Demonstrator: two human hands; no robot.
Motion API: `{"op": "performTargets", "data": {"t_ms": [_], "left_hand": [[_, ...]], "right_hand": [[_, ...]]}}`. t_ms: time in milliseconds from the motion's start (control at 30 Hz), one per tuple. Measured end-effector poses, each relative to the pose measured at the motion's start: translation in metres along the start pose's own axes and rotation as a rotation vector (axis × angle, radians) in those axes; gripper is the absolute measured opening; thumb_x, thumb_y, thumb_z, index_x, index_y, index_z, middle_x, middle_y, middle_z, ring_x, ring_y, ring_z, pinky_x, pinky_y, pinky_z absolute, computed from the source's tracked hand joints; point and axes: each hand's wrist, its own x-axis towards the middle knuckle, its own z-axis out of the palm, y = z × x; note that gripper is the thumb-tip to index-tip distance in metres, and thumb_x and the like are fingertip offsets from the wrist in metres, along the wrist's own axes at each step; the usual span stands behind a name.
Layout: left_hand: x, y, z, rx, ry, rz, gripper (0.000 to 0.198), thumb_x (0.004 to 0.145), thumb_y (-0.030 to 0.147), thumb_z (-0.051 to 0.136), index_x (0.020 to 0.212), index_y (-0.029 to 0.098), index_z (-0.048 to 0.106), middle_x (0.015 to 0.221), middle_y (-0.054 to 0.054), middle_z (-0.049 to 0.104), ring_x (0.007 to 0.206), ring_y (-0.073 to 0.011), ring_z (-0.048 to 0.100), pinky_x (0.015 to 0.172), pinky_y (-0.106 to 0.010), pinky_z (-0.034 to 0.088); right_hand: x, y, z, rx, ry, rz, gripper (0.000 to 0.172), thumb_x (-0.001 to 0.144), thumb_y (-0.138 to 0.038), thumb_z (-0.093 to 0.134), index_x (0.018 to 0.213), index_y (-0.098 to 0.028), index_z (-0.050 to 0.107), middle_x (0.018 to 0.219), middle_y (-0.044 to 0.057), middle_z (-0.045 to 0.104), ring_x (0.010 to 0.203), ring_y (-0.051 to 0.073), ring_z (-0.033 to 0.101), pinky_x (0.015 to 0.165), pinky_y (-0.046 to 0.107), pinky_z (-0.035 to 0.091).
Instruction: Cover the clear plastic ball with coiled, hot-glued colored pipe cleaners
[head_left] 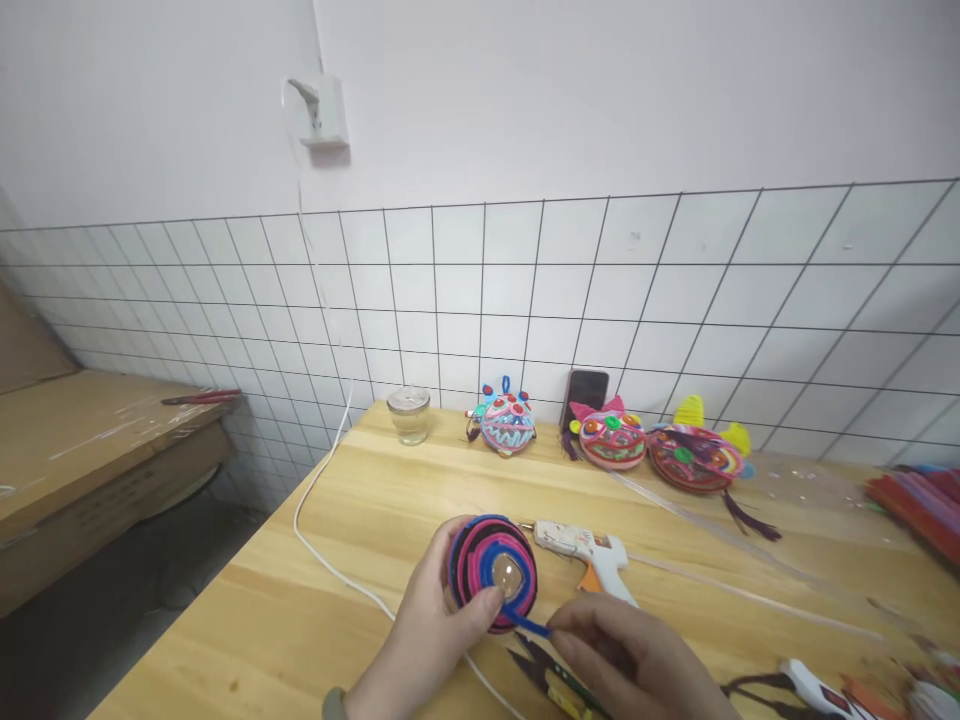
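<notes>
My left hand [450, 620] is wrapped round a round piece covered in coils of blue, pink and black pipe cleaner [474, 568], its thumb pressed near a bare, shiny centre. From the coil a blue pipe cleaner end [531, 625] runs to my right hand [622, 650], whose fingers pinch it. Just behind lies a white glue gun [577, 543] with an orange trigger. Partly under my right hand is a pair of dark-bladed snips [536, 665]. The underside of the round piece is hidden.
Along the tiled wall stand a glass jar [409, 418], a blue decorated piece [508, 420], a pink one [611, 437], a red one with yellow fins [694, 457] and a phone [586, 388]. A white cord [322, 545] crosses the table's left side. Pipe cleaners [919, 510] lie right.
</notes>
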Motion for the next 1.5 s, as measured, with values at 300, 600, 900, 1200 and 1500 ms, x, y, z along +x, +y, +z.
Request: {"op": "performTargets", "data": {"t_ms": [300,600,900,1200,1500], "left_hand": [[0.0,-0.001,0.002,0.173,-0.052,-0.04,0.04,0.077,0.024,0.063,0.115,0.02,0.052,0.114,-0.009,0.064,0.107,-0.0253,0.058,0.093,-0.035,0.045],[-0.003,-0.002,0.003,0.186,-0.074,-0.089,0.043,0.074,0.025,0.065,0.114,0.019,0.053,0.113,-0.01,0.065,0.106,-0.028,0.059,0.092,-0.037,0.046],[-0.003,0.001,0.004,0.197,-0.11,-0.103,0.039,0.075,0.022,0.063,0.113,0.019,0.054,0.111,-0.008,0.066,0.104,-0.0261,0.06,0.091,-0.034,0.047],[-0.004,0.001,0.0,0.202,-0.184,-0.115,0.037,0.079,0.028,0.063,0.114,0.021,0.053,0.113,-0.006,0.066,0.104,-0.0236,0.059,0.089,-0.031,0.048],[-0.005,0.004,0.001,0.227,-0.206,-0.167,0.042,0.08,0.021,0.059,0.12,0.02,0.044,0.117,-0.007,0.06,0.106,-0.0229,0.056,0.093,-0.034,0.043]], "right_hand": [[0.0,-0.008,-0.013,-0.295,0.108,-0.31,0.016,0.087,-0.026,0.052,0.078,-0.025,0.065,0.071,0.0,0.062,0.066,0.015,0.06,0.06,0.024,0.044],[0.001,-0.008,-0.018,-0.373,0.116,-0.33,0.018,0.09,-0.024,0.048,0.077,-0.023,0.061,0.074,0.001,0.062,0.067,0.015,0.059,0.06,0.024,0.047],[0.004,-0.006,-0.018,-0.41,0.129,-0.345,0.013,0.086,-0.024,0.056,0.076,-0.024,0.064,0.068,-0.001,0.059,0.06,0.014,0.056,0.055,0.022,0.045],[0.004,-0.001,-0.02,-0.424,0.083,-0.344,0.011,0.086,-0.025,0.057,0.079,-0.024,0.065,0.07,0.0,0.062,0.064,0.014,0.06,0.058,0.022,0.046],[0.004,-0.004,-0.02,-0.422,0.046,-0.328,0.012,0.088,-0.025,0.054,0.082,-0.024,0.064,0.072,0.0,0.062,0.064,0.014,0.06,0.058,0.023,0.046]]}}
